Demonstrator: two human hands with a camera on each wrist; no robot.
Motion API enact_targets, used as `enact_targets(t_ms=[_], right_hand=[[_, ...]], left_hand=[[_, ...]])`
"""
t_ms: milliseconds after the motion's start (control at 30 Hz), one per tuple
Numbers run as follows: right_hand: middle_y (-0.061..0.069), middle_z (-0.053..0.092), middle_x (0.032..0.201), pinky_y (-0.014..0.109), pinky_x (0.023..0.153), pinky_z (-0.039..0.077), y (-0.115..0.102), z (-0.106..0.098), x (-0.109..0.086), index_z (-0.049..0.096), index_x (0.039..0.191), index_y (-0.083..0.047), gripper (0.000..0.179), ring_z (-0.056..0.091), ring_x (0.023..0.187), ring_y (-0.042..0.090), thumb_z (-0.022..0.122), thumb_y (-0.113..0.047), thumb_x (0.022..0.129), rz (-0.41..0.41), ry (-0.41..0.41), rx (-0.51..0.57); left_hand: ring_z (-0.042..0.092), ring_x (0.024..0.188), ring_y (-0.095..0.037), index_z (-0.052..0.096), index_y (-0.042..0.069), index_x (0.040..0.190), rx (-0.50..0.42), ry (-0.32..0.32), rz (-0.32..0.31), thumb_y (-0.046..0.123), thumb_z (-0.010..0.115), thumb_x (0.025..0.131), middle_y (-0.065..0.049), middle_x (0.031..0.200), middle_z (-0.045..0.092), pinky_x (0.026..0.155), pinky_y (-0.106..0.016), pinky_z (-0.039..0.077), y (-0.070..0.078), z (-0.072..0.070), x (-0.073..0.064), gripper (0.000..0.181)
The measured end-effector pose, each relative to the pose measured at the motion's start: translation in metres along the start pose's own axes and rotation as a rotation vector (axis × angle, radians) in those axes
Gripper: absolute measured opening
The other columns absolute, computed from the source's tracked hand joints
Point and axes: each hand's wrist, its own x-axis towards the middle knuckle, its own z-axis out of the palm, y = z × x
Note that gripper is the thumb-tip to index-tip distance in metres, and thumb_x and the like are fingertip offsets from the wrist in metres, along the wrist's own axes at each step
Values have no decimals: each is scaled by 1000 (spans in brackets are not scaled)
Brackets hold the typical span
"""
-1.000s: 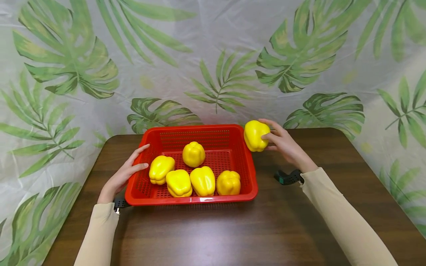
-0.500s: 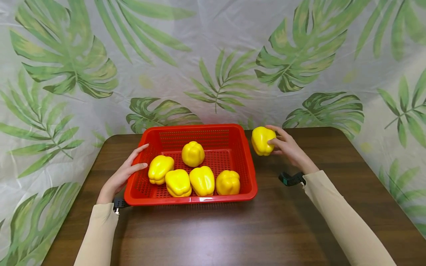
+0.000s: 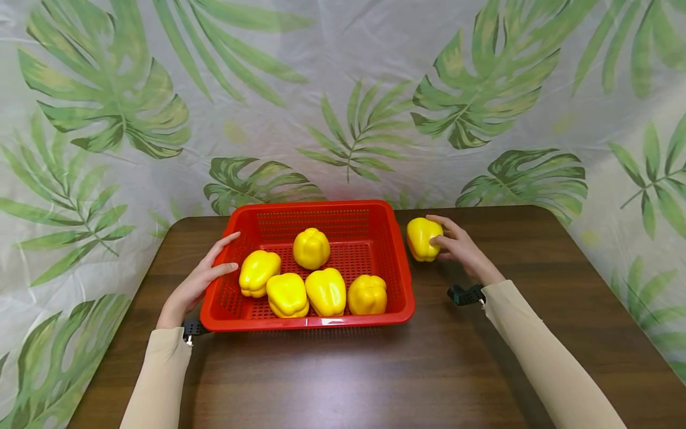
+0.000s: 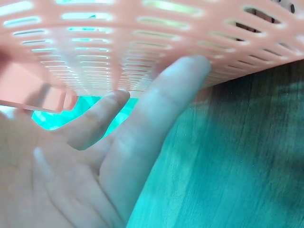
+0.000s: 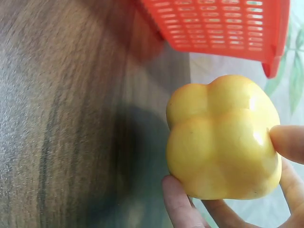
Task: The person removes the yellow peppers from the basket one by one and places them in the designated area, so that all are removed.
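A red plastic basket (image 3: 308, 323) with slotted walls stands on the table. My left hand (image 3: 200, 280) grips its left rim, the thumb and a finger over the edge. In the left wrist view, other fingers (image 4: 137, 137) of that hand lie along the outside of the slotted wall (image 4: 118, 52). To the right of the basket, my right hand (image 3: 462, 247) holds a yellow bell pepper (image 3: 421, 239) between thumb and fingers. The right wrist view shows the lobed end of this bell pepper (image 5: 218, 142); whether it touches the table I cannot tell.
Several yellow bell peppers lie in the basket, one bell pepper (image 3: 311, 248) toward the back and others along the front and left. The brown wooden table (image 3: 354, 381) ends at a leaf-patterned cloth (image 3: 364, 47) behind. Black wrist cameras (image 3: 465, 294) hang below the wrists.
My right hand has moved the bell pepper from beside the basket's back right corner, slightly right and down toward the table. The left hand and the basket stay put.
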Motion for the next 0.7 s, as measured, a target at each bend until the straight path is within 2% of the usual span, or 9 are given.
enact_targets(t_ms=[367,567,700], right_hand=[[25,23,148,48,90,48,6,0,1,26,150,-9,60,41,115,37,49,-6,95,3,2,-28],[24,21,149,36,84,50,10,-1,1,24,151,-10,60,39,116,36,48,-6,95,20,-6,-25],[23,19,150,35,84,50,14,-4,2,25,150,-10,60,39,116,37,47,-6,95,18,-10,-19]], left_hand=[[46,120,-25,12,23,153,6,-2,-9,17,48,99,-17,153,14,87,-44,51,1,0,0,65],[46,120,-24,12,23,153,4,-2,-10,17,49,99,-17,152,14,87,-44,51,1,0,1,65],[47,119,-22,12,23,153,0,0,-10,17,49,100,-17,152,14,87,-43,51,0,0,0,65]])
